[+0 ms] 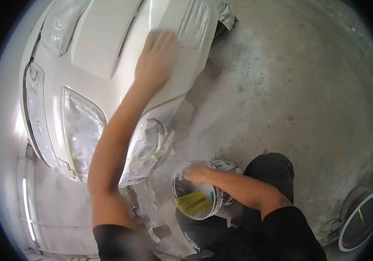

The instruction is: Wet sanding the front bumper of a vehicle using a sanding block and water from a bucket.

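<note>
My left arm stretches forward to a white car bumper [130, 87]. My left hand [157, 58] lies against the painted panel, its fingers bent forward and smeared by motion; whether anything is under them does not show. Between my knees stands a pale, dirt-smeared bucket [216, 198]. Over its mouth is my right hand [198, 173], with the fingertips reaching inside, hidden. A yellow-green sponge or folded cloth [193, 203] sits at the near side of the bucket's mouth, apart from my right hand.
Masking film covers a bumper opening [84, 130] and a lower corner [151, 135]. Whitish dust or residue marks the concrete floor [299, 87]. At the lower right stands a round bin-like container [362, 222] beside a tape roll [329, 227]. A dark can-like object [161, 232] lies near my left leg.
</note>
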Motion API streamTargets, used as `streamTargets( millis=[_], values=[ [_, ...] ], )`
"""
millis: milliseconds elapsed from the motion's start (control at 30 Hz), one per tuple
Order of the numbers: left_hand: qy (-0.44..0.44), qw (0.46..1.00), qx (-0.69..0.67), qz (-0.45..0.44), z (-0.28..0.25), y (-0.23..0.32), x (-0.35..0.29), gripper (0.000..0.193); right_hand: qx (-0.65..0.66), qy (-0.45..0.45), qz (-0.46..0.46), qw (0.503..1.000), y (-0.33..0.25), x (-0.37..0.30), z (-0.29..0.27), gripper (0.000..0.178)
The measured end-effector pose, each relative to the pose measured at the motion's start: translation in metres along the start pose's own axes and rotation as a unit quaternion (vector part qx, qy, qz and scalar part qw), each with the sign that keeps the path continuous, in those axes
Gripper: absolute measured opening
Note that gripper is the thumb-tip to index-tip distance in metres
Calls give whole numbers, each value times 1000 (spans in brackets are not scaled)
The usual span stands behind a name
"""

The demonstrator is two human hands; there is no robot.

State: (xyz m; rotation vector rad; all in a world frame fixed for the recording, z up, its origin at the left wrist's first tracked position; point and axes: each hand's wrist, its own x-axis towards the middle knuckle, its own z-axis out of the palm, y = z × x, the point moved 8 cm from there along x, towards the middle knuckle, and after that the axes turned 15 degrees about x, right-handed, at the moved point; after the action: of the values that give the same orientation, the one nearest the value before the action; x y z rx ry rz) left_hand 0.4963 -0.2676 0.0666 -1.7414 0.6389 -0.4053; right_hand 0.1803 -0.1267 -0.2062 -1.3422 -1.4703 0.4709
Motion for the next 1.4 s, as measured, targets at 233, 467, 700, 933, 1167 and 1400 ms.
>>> streamTargets(
  millis=[233,467,700,933,1167,1400],
  values=[
    [13,999,-33,-13,3,-12,-8,49,41,-1,67,997,6,-1,-1,11],
    [-17,995,-59,-81,-1,18,-44,55,-5,-34,39,999,20,-3,4,15],
    [14,995,-3,-94,-1,-2,-42,52,6,1,-18,1000,3,7,3,13],
    [-21,990,-61,-123,-7,30,-75,58,-3,22,-22,1000,23,-3,6,10],
    [6,994,-10,-107,-1,6,-16,56,8,32,-32,999,5,14,17,9],
    [-59,994,-42,-83,1,47,-96,61,5,-21,52,998,28,11,10,14]
  ],
)
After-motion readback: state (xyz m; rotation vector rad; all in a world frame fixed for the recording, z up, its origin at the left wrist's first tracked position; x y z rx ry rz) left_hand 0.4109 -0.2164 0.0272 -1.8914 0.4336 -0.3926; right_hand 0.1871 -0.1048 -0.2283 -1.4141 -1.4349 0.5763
